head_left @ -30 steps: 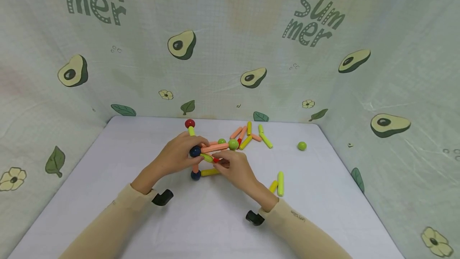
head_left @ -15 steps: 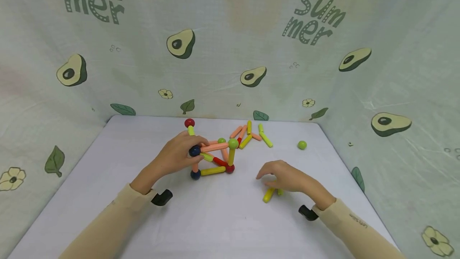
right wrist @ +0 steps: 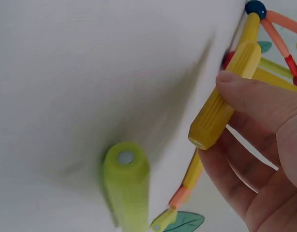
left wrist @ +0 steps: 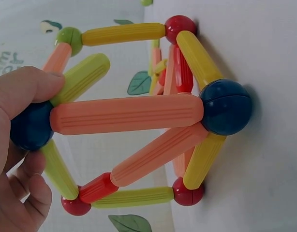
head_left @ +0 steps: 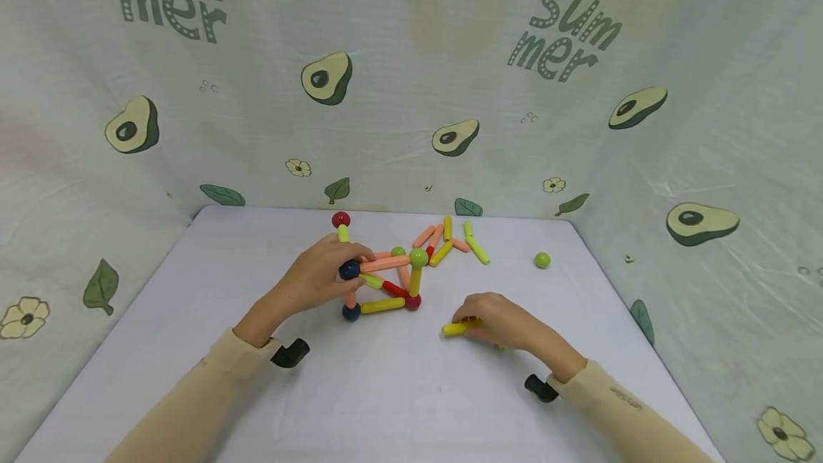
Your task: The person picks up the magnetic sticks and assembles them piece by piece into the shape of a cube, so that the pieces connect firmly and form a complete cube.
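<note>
My left hand [head_left: 316, 276] grips a dark blue ball [left wrist: 28, 128] at an upper corner of a frame built from coloured magnetic rods and balls. A salmon rod [left wrist: 126, 114] runs from that ball down to another dark blue ball [left wrist: 226, 107] at table level. At the frame's right side, a green ball [head_left: 418, 257] tops a yellow upright above a red ball [head_left: 413, 302]. To the right of the frame, my right hand [head_left: 504, 321] pinches a yellow magnetic rod [right wrist: 225, 99] between thumb and fingers. Below it lies a lime rod [right wrist: 126, 188], mostly hidden by the hand in the head view.
Behind the frame, several loose rods lie in a cluster, among them a yellow rod [head_left: 441, 254] and a lime rod [head_left: 477, 250]. A single green ball [head_left: 542, 260] rests at the right. A printed cloth [head_left: 386, 91] hangs around the white table [head_left: 270, 406].
My right hand has left a red rod on the frame, moved right to the two loose rods, and picked up the yellow one. My left hand keeps its hold on the blue ball.
</note>
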`<move>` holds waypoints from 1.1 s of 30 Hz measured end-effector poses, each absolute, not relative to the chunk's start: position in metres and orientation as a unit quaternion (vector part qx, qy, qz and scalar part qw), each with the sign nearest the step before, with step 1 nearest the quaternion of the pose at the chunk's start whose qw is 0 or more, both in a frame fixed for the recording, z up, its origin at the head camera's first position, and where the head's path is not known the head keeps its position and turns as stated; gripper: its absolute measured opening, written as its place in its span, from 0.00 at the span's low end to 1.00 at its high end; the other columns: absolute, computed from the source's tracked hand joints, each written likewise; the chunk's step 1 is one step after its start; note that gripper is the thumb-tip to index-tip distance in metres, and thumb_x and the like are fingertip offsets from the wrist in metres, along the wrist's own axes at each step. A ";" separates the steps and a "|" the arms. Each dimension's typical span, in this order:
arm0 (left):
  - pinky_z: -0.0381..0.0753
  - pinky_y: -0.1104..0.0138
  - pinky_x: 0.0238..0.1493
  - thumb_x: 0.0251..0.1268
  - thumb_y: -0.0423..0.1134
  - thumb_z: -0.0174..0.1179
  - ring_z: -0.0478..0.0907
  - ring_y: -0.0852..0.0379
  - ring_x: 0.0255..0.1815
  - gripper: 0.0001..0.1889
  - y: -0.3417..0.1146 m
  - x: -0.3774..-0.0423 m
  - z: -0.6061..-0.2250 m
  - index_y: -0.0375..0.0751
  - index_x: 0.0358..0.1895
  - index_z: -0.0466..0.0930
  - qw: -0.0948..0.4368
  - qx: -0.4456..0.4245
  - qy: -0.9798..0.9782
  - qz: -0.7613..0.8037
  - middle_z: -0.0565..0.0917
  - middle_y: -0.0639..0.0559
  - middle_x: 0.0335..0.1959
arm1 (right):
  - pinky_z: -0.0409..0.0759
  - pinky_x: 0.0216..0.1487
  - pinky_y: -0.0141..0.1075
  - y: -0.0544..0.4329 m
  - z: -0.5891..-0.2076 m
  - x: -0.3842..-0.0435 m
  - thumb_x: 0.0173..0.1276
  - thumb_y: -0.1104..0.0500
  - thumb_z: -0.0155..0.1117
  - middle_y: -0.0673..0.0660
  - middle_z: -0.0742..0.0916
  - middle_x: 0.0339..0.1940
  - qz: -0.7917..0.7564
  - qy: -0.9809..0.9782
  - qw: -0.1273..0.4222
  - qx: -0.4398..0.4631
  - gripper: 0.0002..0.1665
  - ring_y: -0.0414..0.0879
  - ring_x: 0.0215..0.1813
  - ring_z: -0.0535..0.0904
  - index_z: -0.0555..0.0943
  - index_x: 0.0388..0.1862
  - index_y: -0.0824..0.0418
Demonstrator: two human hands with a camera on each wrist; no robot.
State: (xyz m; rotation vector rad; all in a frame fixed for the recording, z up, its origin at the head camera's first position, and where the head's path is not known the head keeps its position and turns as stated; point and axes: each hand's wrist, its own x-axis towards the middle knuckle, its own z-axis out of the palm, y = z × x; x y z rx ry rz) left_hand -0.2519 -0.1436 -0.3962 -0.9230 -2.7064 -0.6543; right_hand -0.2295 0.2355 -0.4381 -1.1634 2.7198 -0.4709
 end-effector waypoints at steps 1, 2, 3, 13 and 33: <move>0.73 0.67 0.32 0.63 0.43 0.78 0.69 0.57 0.42 0.21 -0.144 -0.252 -0.396 0.51 0.59 0.86 0.103 -0.312 -0.918 -0.221 0.89 0.59 0.49 | 0.86 0.52 0.36 0.230 -0.437 -0.230 0.67 0.64 0.79 0.47 0.91 0.44 -0.162 0.906 0.061 -0.387 0.14 0.39 0.45 0.85 0.91 0.51 0.56; 0.73 0.66 0.33 0.63 0.43 0.78 0.69 0.57 0.42 0.21 -0.143 -0.252 -0.396 0.51 0.59 0.86 0.103 -0.310 -0.919 -0.221 0.89 0.59 0.49 | 0.86 0.51 0.35 0.225 -0.435 -0.230 0.67 0.64 0.79 0.47 0.91 0.44 -0.167 0.905 0.048 -0.388 0.15 0.39 0.45 0.85 0.91 0.51 0.56; 0.73 0.66 0.33 0.63 0.43 0.78 0.69 0.57 0.42 0.21 -0.143 -0.251 -0.396 0.51 0.59 0.86 0.103 -0.309 -0.919 -0.220 0.89 0.59 0.49 | 0.86 0.50 0.34 0.219 -0.434 -0.231 0.66 0.64 0.79 0.47 0.91 0.44 -0.172 0.905 0.036 -0.388 0.15 0.38 0.45 0.85 0.91 0.52 0.57; 0.74 0.66 0.34 0.63 0.43 0.78 0.70 0.56 0.42 0.21 -0.143 -0.250 -0.394 0.51 0.59 0.87 0.105 -0.311 -0.920 -0.216 0.89 0.58 0.50 | 0.87 0.42 0.32 0.158 -0.434 -0.231 0.66 0.65 0.80 0.51 0.92 0.41 -0.250 0.893 -0.056 -0.370 0.16 0.40 0.39 0.86 0.91 0.52 0.61; 0.73 0.65 0.33 0.63 0.43 0.78 0.69 0.56 0.41 0.21 -0.144 -0.249 -0.390 0.51 0.58 0.87 0.098 -0.320 -0.916 -0.222 0.89 0.58 0.50 | 0.80 0.37 0.31 0.117 -0.443 -0.232 0.63 0.61 0.83 0.49 0.91 0.35 -0.240 0.913 -0.136 -0.299 0.15 0.39 0.33 0.80 0.92 0.49 0.56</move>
